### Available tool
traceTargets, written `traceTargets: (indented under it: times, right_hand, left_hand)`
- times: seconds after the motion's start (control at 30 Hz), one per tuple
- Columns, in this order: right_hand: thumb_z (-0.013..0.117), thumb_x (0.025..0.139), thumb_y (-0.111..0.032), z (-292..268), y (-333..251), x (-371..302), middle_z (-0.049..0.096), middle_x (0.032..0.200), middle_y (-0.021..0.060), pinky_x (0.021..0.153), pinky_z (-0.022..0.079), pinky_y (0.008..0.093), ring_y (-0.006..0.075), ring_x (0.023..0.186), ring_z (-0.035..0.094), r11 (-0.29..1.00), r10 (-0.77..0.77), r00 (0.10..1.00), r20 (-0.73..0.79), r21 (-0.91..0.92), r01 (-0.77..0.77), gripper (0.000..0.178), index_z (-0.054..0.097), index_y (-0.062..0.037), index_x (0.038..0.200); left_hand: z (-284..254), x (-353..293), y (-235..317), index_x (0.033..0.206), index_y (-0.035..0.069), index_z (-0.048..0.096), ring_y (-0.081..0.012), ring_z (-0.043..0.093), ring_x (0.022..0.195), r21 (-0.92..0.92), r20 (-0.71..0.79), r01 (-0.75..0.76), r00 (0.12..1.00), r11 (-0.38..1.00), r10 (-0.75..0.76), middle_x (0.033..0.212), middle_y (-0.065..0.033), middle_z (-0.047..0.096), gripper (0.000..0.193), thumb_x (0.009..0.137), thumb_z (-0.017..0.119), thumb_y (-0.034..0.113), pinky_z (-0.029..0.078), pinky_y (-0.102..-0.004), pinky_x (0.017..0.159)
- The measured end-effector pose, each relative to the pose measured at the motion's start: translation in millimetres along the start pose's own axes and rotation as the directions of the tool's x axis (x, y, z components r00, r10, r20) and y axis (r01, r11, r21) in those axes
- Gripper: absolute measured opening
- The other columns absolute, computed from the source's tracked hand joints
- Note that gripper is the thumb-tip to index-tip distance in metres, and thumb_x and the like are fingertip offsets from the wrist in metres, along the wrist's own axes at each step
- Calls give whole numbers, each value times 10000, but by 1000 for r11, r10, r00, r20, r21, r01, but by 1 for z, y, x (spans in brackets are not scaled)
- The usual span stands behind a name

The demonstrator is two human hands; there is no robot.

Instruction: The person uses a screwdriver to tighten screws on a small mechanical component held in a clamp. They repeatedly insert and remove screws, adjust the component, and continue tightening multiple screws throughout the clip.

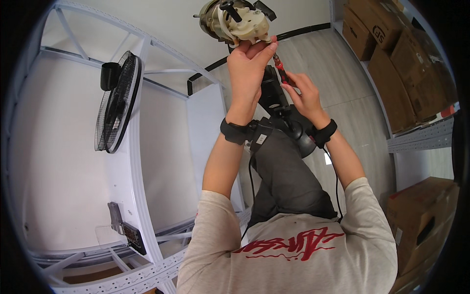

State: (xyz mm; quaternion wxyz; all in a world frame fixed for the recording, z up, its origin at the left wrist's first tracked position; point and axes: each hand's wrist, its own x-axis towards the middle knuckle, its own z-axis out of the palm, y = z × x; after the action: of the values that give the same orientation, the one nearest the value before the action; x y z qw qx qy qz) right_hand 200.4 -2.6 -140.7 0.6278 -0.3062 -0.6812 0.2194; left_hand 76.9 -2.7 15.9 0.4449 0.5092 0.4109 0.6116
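At the top stands a fan motor (249,24) with a cream-coloured gear housing, bare of its cover, above a black fan stand (272,93). My left hand (246,68) reaches up to its underside, with thumb and fingers closed on the lower part of the housing. Between the fingers of my right hand (304,94) is a screwdriver (281,69) with a red and black handle. Its shaft points up toward the housing, close to my left thumb. The exact spot where the tip meets the motor is too small to make out.
A black fan grille (117,105) leans on the white shelf rack (142,161) at left. A bit case (133,237) and a dark grey tool (115,215) lie nearer. Cardboard boxes (391,78) fill the right shelves; another box (416,220) sits at lower right. Cables hang from both wristbands.
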Motion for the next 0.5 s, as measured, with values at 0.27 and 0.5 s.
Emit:
traceTargets:
  times: [0.27,0.5]
  right_hand:
    - [725,875,-63,-5,0,13,645,1026,168,715,540,366,324,837,656,988,-133,986,100,-69,140,384,598,-1,1232]
    - [704,891,-56,3,3,12,646,1041,165,720,536,383,341,861,648,997,-40,995,89,-59,46,380,580,-7,1246]
  left_hand:
    - [-5,-3,11,1175,-78,578,-233,696,1038,48,18,58,998,997,-59,1106,-182,709,351,864,722,-5,545,-302,909]
    - [-10,-4,13,1180,-73,589,-210,693,1035,-5,30,86,996,996,-86,1108,-167,712,360,854,726,-5,542,-290,903]
